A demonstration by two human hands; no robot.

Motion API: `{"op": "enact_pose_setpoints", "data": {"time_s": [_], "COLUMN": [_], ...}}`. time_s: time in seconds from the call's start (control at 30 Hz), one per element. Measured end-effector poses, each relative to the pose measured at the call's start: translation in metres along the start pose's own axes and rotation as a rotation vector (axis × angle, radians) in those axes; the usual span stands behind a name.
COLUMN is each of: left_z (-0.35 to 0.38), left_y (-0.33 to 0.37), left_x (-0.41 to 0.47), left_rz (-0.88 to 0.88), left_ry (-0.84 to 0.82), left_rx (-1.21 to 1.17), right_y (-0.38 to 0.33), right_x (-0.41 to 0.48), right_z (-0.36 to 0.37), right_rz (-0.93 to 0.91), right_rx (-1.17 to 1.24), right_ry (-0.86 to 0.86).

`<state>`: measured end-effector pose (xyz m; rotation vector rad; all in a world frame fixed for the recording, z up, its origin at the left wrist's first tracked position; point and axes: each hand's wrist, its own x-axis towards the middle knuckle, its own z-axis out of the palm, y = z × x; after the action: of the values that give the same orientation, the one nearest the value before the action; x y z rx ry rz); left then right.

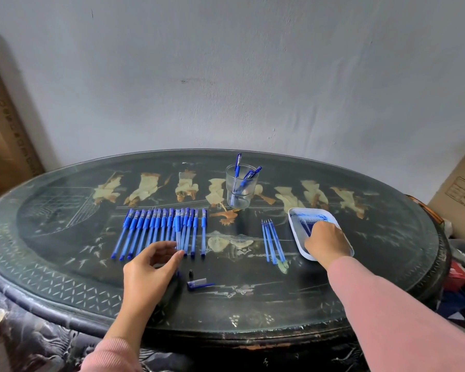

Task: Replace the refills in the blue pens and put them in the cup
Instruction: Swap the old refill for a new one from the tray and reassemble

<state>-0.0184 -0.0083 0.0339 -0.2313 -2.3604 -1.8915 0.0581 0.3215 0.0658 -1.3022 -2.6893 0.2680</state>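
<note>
Pinching pen barrel [178, 234] in left hand [148, 267], over pen row [145, 229] | right hand [326, 242] curled into right tray [295, 232], hold hidden | cup [239, 186] far centre | lift one refill [309, 224], feed tip-first, straight.

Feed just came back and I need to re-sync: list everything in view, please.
Blue pens in a row: about fifteen, blue, left-centre of table.
Clear glass cup: one, far centre, holds about three blue pens.
Loose blue refills: four, between row and tray.
White plastic tray: one, right side, holds blue refills.
Blue-and-clear pen cap: one, near front.
Small black tip piece: one, beside the cap.
Dark oval painted table: one.
Cardboard box: one, brown, far right.
Left hand: pinches a clear pen barrel over the row.
Right hand: in the tray; grip unclear.
</note>
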Motion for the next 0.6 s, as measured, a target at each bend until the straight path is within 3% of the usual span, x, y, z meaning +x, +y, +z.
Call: {"op": "enact_pose_setpoints", "data": {"time_s": [0.3, 0.5, 0.6], "left_z": [-0.001, 0.000, 0.001], "left_y": [0.000, 0.003, 0.004], "left_x": [-0.001, -0.004, -0.006], "left_rz": [0.011, 0.058, 0.082], "left_ry": [-0.008, -0.023, -0.024], "left_rx": [-0.007, -0.015, -0.039], "right_y": [0.000, -0.012, -0.031], "right_x": [0.001, 0.000, -0.017], "right_z": [-0.007, -0.034, -0.052], "right_rz": [-0.002, -0.043, -0.111], "right_rx": [0.064, 0.515, 0.913], "right_ry": [0.023, 0.154, 0.131]}}
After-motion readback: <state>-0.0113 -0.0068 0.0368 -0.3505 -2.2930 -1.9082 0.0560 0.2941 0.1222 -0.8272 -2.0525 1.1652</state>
